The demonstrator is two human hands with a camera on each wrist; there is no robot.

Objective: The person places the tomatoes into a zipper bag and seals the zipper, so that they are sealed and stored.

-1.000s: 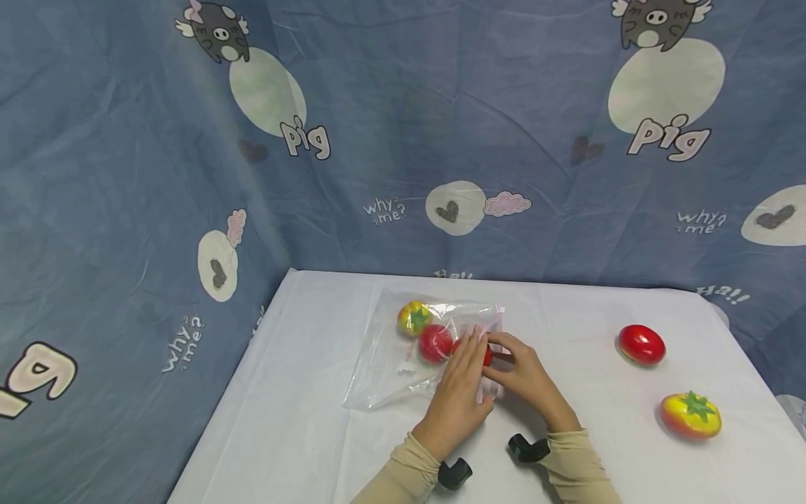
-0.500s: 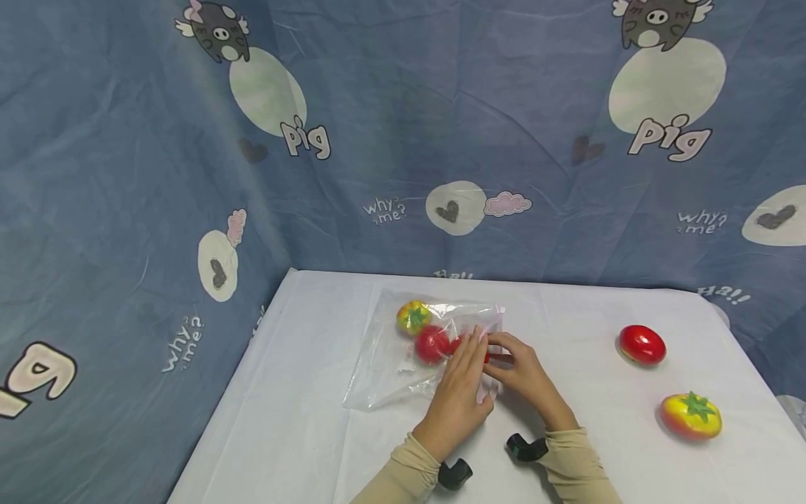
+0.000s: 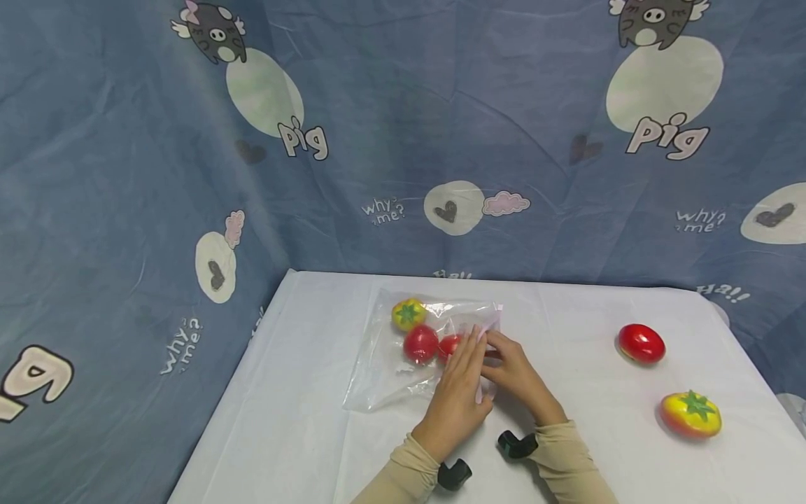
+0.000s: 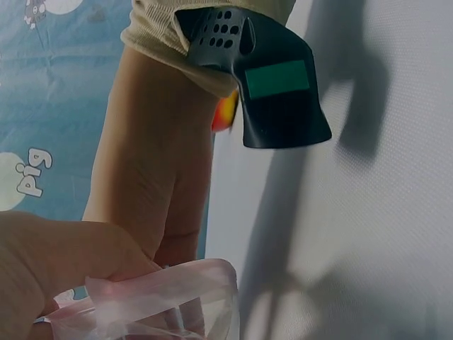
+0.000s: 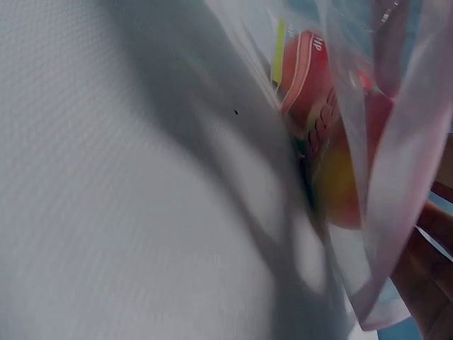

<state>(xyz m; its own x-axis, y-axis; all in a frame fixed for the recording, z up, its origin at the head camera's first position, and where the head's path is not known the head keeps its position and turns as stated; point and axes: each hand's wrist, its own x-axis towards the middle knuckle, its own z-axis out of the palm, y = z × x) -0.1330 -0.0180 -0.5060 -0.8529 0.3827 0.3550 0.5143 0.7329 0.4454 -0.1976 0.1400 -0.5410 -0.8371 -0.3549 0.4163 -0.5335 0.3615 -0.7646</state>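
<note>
A clear zip bag (image 3: pixel 380 381) with a pink zip strip lies on the white table. Inside it are a yellow toy fruit with a green leaf top (image 3: pixel 409 314), a round red toy fruit (image 3: pixel 420 344) and an oval red toy fruit (image 3: pixel 448 345). My left hand (image 3: pixel 458 392) holds the upper lip of the bag's mouth, its fingers lying over the strip. From the right, my right hand (image 3: pixel 519 378) reaches its fingertips into the mouth, just behind the oval red fruit, which my left fingers partly cover. In the right wrist view, the bag's lip (image 5: pixel 403 227) stands lifted off the tablecloth.
At the right of the table lie a glossy red oval toy fruit (image 3: pixel 641 344) and a yellow-red toy fruit with green leaves (image 3: pixel 690 416). Black wrist cameras (image 3: pixel 455 474) stick out from both sleeves. A blue printed curtain (image 3: pixel 352 91) hangs behind and at the left.
My right hand has moved left, and the oval red fruit has slid deeper into the bag. The round red and yellow fruits have shifted left too. My left hand stays put.
</note>
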